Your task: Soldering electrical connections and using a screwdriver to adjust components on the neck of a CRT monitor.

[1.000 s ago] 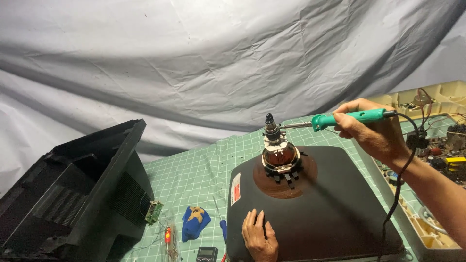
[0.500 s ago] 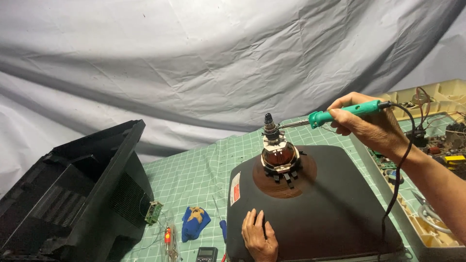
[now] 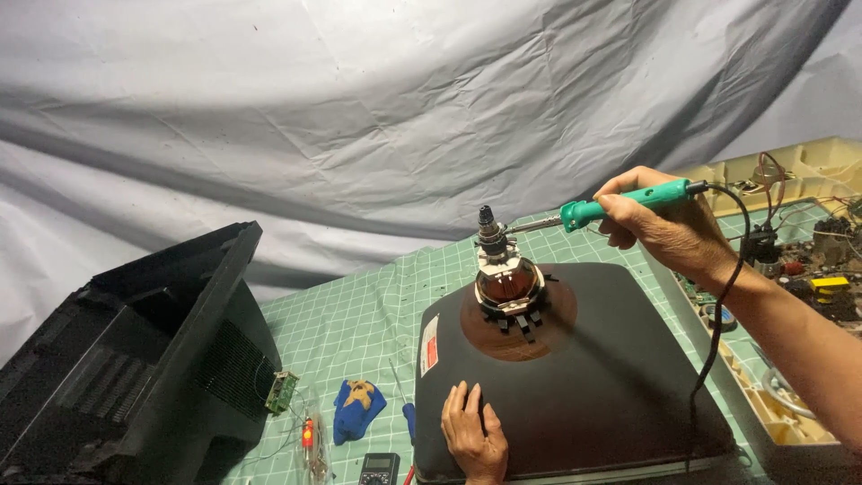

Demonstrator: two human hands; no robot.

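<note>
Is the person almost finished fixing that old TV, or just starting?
Somewhere in the middle, it seems. Done: the black plastic TV shell is off and lies aside on the green mat. In hand: the right hand holds a green soldering iron with its tip at the neck of the picture tube, while the left hand steadies the tube. Left: the shell is not back on.

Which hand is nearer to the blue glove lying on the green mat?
Left. The left hand rests flat on the dark tube shell, just right of the blue glove; the right hand holds the soldering iron far above.
</note>
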